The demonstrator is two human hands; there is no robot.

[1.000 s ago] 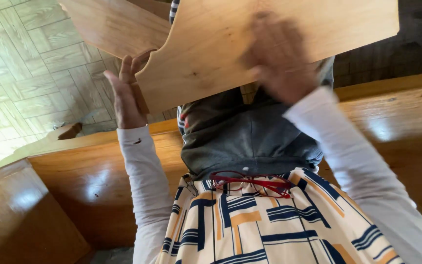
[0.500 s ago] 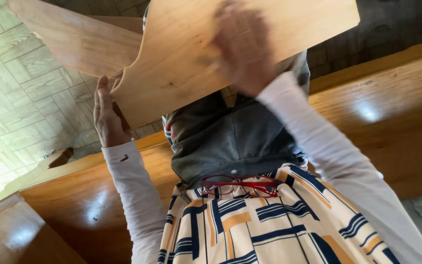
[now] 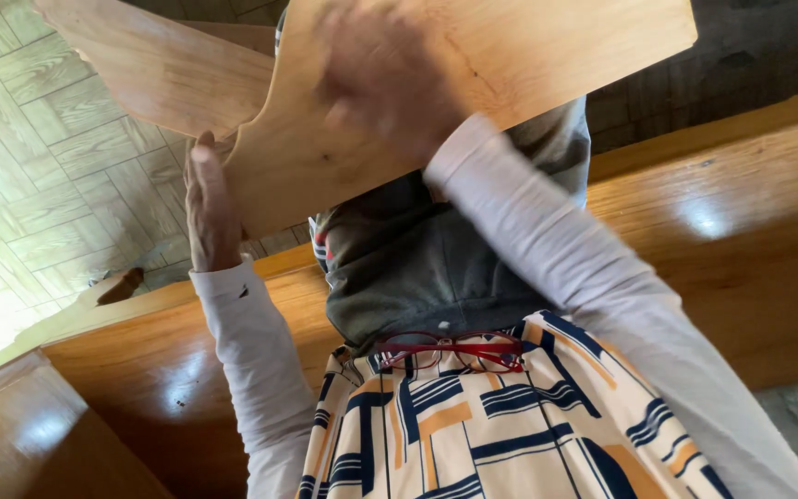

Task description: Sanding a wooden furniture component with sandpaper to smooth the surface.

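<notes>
The pale, curved-cut wooden panel (image 3: 491,65) is held up above the lap, over a glossy brown bench (image 3: 741,212). The left hand (image 3: 210,208) lies open, flat against its lower edge; the right hand (image 3: 380,79), blurred, presses open on its face. The panel looks stiff, smooth and fairly heavy, best gripped by its edges.

I hold a pale shaped wooden panel (image 3: 528,55) up in front of me. My left hand (image 3: 210,208) steadies its lower left edge, fingers upright against the wood. My right hand (image 3: 380,79), blurred, lies flat on the panel's face. A second wooden panel (image 3: 150,65) sits behind it. Red glasses (image 3: 450,349) hang at my patterned top (image 3: 501,425), above a glossy wooden bench (image 3: 741,222).
</notes>
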